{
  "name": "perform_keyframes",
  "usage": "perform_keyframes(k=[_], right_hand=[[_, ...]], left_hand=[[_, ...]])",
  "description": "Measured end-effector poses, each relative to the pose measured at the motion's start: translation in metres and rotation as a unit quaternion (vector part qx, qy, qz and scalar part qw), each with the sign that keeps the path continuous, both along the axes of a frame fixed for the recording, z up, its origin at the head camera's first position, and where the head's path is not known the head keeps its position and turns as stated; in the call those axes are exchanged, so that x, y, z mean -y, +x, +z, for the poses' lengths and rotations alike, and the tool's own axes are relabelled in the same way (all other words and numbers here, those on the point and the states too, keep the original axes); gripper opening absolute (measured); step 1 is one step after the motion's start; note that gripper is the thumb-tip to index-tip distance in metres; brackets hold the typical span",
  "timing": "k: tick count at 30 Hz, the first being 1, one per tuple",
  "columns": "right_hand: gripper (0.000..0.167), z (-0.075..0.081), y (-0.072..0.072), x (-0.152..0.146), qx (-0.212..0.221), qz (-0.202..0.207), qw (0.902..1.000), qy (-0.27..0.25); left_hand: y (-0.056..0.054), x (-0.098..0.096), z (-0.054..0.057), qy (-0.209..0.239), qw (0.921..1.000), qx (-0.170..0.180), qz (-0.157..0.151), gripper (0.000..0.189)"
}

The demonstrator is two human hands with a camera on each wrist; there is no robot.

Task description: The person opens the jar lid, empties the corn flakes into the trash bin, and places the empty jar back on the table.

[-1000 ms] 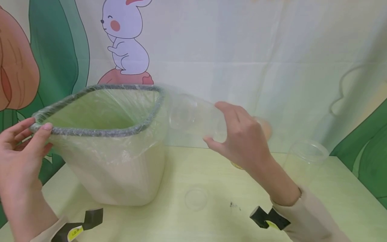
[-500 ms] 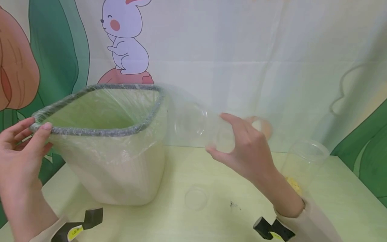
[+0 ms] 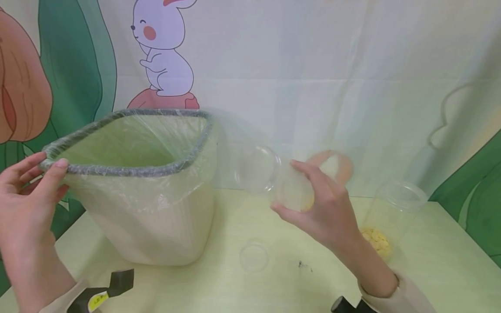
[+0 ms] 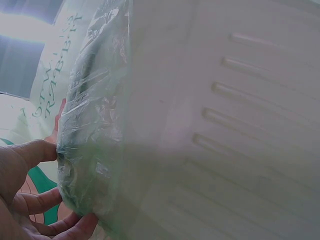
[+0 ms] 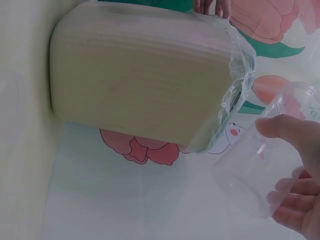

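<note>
My left hand (image 3: 27,200) pinches the near left corner of a waste bin's dark rim (image 3: 125,171), thumb and fingers on either side. The pale bin (image 3: 156,239) stands upright, lined with a thin clear bag (image 3: 156,193) folded over its edge. To the right of the bin, my right hand (image 3: 332,208) grips a clear plastic cup (image 3: 258,169) between thumb and fingers. The cup lies sideways in the air, one end toward the bin, and looks see-through in the right wrist view. A small yellow patch shows beside the right palm.
Behind the right forearm stands another clear plastic container (image 3: 401,195), with yellow contents (image 3: 376,243) low down. A round clear lid-like disc (image 3: 254,256) and some dark specks (image 3: 303,264) lie on the pale table (image 3: 219,287). A printed curtain (image 3: 254,52) hangs behind.
My right hand has carried the cup down and rightward, away from the bin's rim. More of the yellow contents at the right has come into sight. My left hand and the bin stay put.
</note>
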State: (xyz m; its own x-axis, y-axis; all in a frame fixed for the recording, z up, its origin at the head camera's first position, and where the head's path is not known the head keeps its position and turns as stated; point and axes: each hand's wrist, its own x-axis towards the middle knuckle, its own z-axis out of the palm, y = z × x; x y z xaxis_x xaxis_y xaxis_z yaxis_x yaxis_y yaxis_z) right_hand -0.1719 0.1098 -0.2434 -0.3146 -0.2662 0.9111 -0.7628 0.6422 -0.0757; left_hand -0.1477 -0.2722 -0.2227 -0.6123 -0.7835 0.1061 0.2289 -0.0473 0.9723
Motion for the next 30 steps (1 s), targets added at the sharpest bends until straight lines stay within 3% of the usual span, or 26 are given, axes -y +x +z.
perform_keyframes(k=[7,16,30], right_hand=[[0.068,-0.009,0.001,-0.003,0.004,0.024,0.9994,-0.026],[0.068,-0.020,0.005,-0.006,0.051,0.032,0.9969,-0.051],[0.065,-0.037,0.009,-0.008,0.141,0.066,0.9829,-0.099]], left_hand=[[0.000,0.000,0.000,0.009,1.0000,-0.002,-0.003,0.050],[-0.001,0.002,0.000,0.026,0.9988,-0.041,-0.008,0.047],[0.001,-0.003,0.002,0.003,0.9998,-0.017,-0.004,0.048]])
